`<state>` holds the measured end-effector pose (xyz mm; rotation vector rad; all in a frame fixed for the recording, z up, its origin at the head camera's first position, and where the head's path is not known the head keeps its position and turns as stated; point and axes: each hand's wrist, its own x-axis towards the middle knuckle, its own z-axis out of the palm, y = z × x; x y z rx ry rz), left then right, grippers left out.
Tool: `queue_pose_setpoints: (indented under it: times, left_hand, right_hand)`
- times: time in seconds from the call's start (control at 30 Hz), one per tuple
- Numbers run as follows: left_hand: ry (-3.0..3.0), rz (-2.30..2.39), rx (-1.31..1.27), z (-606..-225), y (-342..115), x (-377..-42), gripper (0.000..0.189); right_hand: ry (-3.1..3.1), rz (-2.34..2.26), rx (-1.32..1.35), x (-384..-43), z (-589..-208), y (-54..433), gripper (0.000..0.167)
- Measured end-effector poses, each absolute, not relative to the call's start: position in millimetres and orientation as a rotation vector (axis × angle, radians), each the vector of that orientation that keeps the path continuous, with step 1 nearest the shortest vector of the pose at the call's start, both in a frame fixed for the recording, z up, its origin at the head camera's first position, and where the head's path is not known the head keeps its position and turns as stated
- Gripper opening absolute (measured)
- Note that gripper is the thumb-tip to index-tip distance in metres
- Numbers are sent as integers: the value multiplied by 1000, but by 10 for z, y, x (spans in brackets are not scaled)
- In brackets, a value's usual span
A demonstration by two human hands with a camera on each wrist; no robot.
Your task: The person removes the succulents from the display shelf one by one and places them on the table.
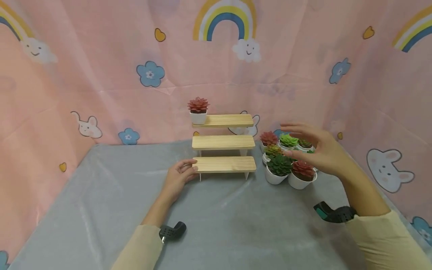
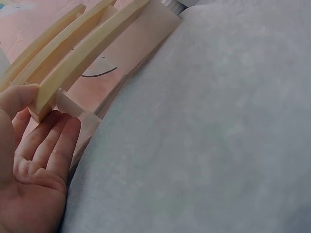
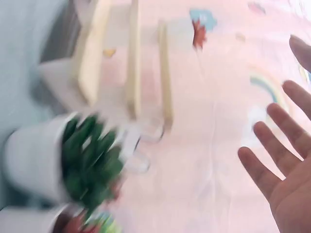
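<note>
A three-tier wooden display stand [image 1: 224, 165] stands on the grey cloth. My left hand [image 1: 177, 176] pinches the left end of its lowest board, the thumb on top and fingertips beneath, as the left wrist view shows at the board [image 2: 87, 58]. One red potted succulent [image 1: 198, 110] in a white pot sits on the top board's left end. My right hand [image 1: 315, 150] hovers over a cluster of potted succulents, its fingers spread and holding nothing. Nearest in that cluster are a dark green succulent [image 1: 279, 167] and a red succulent [image 1: 302, 174]. The hand hides part of the cluster.
Grey cloth [image 1: 219, 225] covers the table. Behind the stand hangs a pink curtain [image 1: 290, 75] printed with rainbows, flowers and rabbits. A lime-green succulent [image 1: 288, 140] and another red one [image 1: 269, 138] stand at the back of the cluster, close to the stand's right side.
</note>
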<state>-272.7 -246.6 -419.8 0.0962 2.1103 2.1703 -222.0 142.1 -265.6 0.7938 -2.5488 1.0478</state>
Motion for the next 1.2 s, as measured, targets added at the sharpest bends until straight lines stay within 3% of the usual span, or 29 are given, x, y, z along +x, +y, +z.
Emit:
queue_pose_setpoints:
  times: [0.43,0.8,1.2]
  left_hand:
    - [2096,2176,111,-4184,-2482,-2745,33]
    - [2060,2203,130,-4201,-2473,-2749,32]
    - [2059,2214,121,-4206,-2469,-2743,31]
  right_hand:
    - [-2553,1293,925,-2950,-2218,386,59]
    - [-2585,1371,926,-3482,-2336,-181,67]
    - [-2554,1414,845,-3752,-2538,-482,60]
